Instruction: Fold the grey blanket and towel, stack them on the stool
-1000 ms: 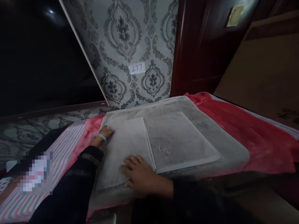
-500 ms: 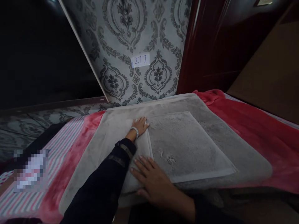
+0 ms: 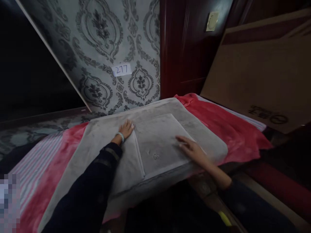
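Observation:
A folded grey cloth (image 3: 160, 139) lies on a larger grey cloth (image 3: 94, 129), its left part paler than its right. My left hand (image 3: 126, 129), with a bracelet at the wrist, rests flat near the top of the pale left part, beside the fold line. Over the right part of the folded cloth is my right hand (image 3: 191, 149), slightly blurred, its fingers apart and pointing left. Nothing is in either hand. A small rough patch (image 3: 155, 156) marks the cloth between them.
Red cloth (image 3: 223, 126) and a striped cloth (image 3: 39, 155) spread beneath the grey one. Behind stand a patterned wall with a paper label (image 3: 121, 69), a dark red door (image 3: 184, 48), a cardboard box (image 3: 262, 71) at right and a dark screen (image 3: 36, 64) at left.
My right hand has moved from the pale left part to the right side of the folded cloth. My left hand stays near the fold. The view has turned right, showing more of the box.

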A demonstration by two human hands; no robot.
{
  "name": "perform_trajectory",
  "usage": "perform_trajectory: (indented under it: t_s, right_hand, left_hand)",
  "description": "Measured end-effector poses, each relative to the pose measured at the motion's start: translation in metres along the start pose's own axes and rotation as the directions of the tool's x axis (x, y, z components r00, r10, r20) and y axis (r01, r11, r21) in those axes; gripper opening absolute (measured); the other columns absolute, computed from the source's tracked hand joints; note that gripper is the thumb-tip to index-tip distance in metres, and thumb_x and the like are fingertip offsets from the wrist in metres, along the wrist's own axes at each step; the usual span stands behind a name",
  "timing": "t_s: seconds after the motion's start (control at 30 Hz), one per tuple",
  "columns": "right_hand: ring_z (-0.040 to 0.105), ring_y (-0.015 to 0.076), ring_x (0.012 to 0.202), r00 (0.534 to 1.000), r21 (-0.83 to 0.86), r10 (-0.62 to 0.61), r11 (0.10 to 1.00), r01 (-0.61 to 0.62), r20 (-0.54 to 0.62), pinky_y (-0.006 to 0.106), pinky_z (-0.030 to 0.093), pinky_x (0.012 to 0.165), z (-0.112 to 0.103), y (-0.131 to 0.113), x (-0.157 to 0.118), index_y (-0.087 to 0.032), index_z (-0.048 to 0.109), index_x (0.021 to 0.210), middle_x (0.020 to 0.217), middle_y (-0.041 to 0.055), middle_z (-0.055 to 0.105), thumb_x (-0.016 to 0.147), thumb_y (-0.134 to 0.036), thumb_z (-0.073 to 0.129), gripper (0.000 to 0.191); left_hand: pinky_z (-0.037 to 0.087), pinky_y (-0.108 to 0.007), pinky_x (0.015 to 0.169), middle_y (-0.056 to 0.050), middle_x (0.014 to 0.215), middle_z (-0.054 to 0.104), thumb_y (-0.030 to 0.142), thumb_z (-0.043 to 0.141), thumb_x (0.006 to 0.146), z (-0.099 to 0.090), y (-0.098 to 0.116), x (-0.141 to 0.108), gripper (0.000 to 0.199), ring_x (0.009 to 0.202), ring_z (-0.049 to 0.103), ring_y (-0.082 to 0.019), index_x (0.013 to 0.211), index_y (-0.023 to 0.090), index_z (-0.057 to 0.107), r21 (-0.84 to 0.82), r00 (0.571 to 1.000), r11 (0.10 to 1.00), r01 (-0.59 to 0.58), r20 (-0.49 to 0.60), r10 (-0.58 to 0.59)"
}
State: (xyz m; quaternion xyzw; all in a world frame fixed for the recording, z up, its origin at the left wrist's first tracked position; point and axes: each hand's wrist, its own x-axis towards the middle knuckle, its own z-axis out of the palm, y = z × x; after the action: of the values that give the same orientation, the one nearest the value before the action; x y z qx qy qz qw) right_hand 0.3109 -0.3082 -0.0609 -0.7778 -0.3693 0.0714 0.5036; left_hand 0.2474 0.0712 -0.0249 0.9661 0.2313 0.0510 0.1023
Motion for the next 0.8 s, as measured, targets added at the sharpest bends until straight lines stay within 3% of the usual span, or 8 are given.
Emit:
perform_trajectory:
  t_s: [0.07,0.17,0.3,0.43,0.5,0.6,0.7,0.8]
  right_hand:
    - [0.063,0.0247,0.121,0.976,-0.022,0.168,0.985,-0.173,-0.142,0.041,0.05,0.105,-0.033,0.021,0.01,-0.019,0.063,0.134,0.135,0.013,0.065,0.088,-0.025,0.058,0.047]
    - [0.067,0.0239,0.111,0.932,-0.025,0.32,0.944,-0.329,-0.172,0.038,0.053,0.099,-0.06,0.038,0.025,-0.012,0.059,0.138,0.128,0.0156,0.068,0.086,-0.02,0.059,0.053]
    - [0.069,0.0259,0.105,0.91,-0.116,0.405,0.903,-0.414,-0.092,0.037,0.054,0.094,-0.064,0.043,0.046,-0.009,0.059,0.14,0.12,0.0173,0.071,0.086,-0.022,0.062,0.056]
    - [0.064,0.0294,0.12,0.912,-0.22,0.404,0.885,-0.409,-0.07,0.038,0.048,0.105,-0.062,0.047,0.066,-0.011,0.067,0.13,0.129,0.0178,0.068,0.082,-0.018,0.067,0.049]
    - [0.063,0.03,0.122,0.902,-0.163,0.429,0.888,-0.431,-0.048,0.039,0.047,0.106,-0.062,0.048,0.071,-0.011,0.071,0.123,0.129,0.0176,0.068,0.08,-0.017,0.069,0.044]
    - [0.069,0.0273,0.108,0.855,0.05,0.515,0.854,-0.518,0.069,0.039,0.054,0.098,-0.064,0.049,0.072,-0.011,0.071,0.121,0.116,0.0152,0.073,0.082,-0.018,0.066,0.04]
    - [0.072,0.0253,0.096,0.831,0.211,0.514,0.806,-0.553,0.215,0.039,0.06,0.087,-0.064,0.044,0.064,-0.015,0.071,0.117,0.105,0.0121,0.076,0.082,-0.022,0.065,0.036]
    - [0.073,0.0264,0.091,0.815,0.282,0.515,0.767,-0.576,0.265,0.038,0.061,0.081,-0.061,0.034,0.056,-0.017,0.072,0.114,0.101,0.013,0.076,0.081,-0.024,0.064,0.034]
  left_hand:
    - [0.028,-0.047,0.122,-0.015,0.162,0.039,0.033,0.034,0.1,-0.006,0.007,-0.012,0.059,0.153,0.031,-0.026,0.158,0.02,0.032,-0.035,0.999,0.999,-0.011,-0.033,0.01]
    - [0.027,-0.048,0.123,-0.018,0.162,0.038,0.038,0.042,0.098,-0.011,0.018,-0.051,0.063,0.153,0.031,-0.03,0.156,0.015,0.035,-0.012,0.999,0.999,-0.039,0.01,0.039]
    - [0.021,-0.058,0.123,-0.019,0.166,0.027,0.043,0.045,0.096,-0.006,0.028,-0.129,0.068,0.155,0.022,-0.034,0.156,0.014,0.036,0.091,0.993,0.993,-0.075,0.099,0.066]
    - [0.018,-0.062,0.123,-0.017,0.167,0.026,0.044,0.045,0.096,0.015,0.039,-0.191,0.066,0.156,0.02,-0.035,0.156,0.016,0.041,0.1,0.992,0.991,-0.093,0.092,0.084]
    - [0.017,-0.065,0.123,-0.018,0.166,0.028,0.042,0.045,0.096,0.03,0.046,-0.206,0.065,0.155,0.021,-0.037,0.155,0.016,0.041,0.088,0.996,0.993,-0.079,0.058,0.074]
    - [0.013,-0.067,0.123,-0.017,0.165,0.031,0.038,0.044,0.096,0.048,0.055,-0.213,0.063,0.154,0.023,-0.038,0.156,0.017,0.042,0.071,0.997,0.996,-0.061,-0.041,0.064]
    - [0.012,-0.067,0.123,-0.016,0.165,0.032,0.037,0.044,0.096,0.052,0.058,-0.214,0.063,0.154,0.024,-0.038,0.156,0.018,0.041,0.033,0.996,0.997,-0.064,-0.067,0.066]
    - [0.01,-0.067,0.124,-0.016,0.164,0.032,0.037,0.045,0.096,0.048,0.059,-0.216,0.062,0.155,0.022,-0.038,0.155,0.017,0.043,-0.013,0.997,0.998,-0.062,-0.054,0.062]
